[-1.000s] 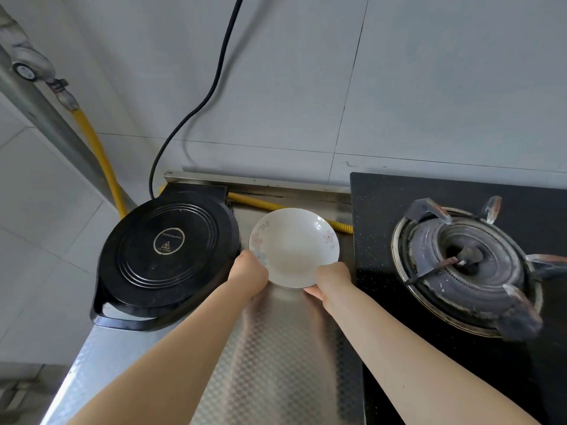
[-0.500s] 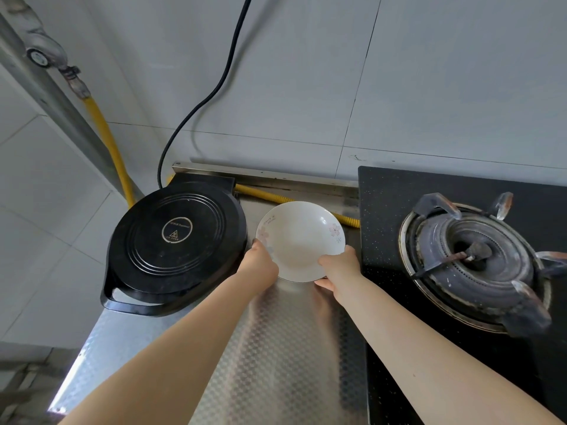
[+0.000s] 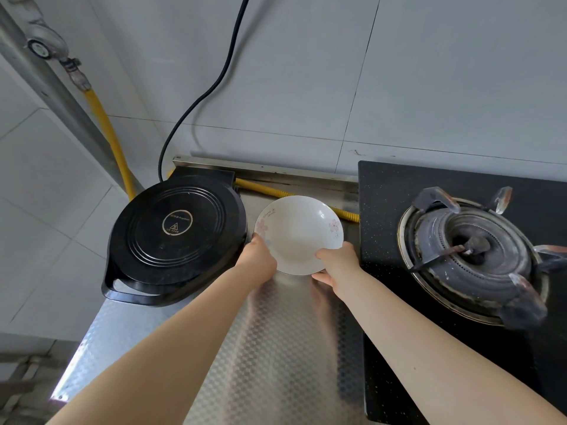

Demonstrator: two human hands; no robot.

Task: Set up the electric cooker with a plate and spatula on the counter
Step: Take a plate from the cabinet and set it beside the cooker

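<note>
- The plate (image 3: 299, 233) sits hollow side up, round, its inside bare.
- The left hand (image 3: 257, 256) grips its near-left rim, the right hand (image 3: 336, 262) its near-right rim, both closed on it.
- Just left of the left hand lies the shut electric cooker (image 3: 176, 237); whether the plate touches the counter (image 3: 276, 348) is unclear.

Head view looks steeply down, close over the counter (image 3: 276, 348), facing the wall (image 3: 306, 72).
</note>
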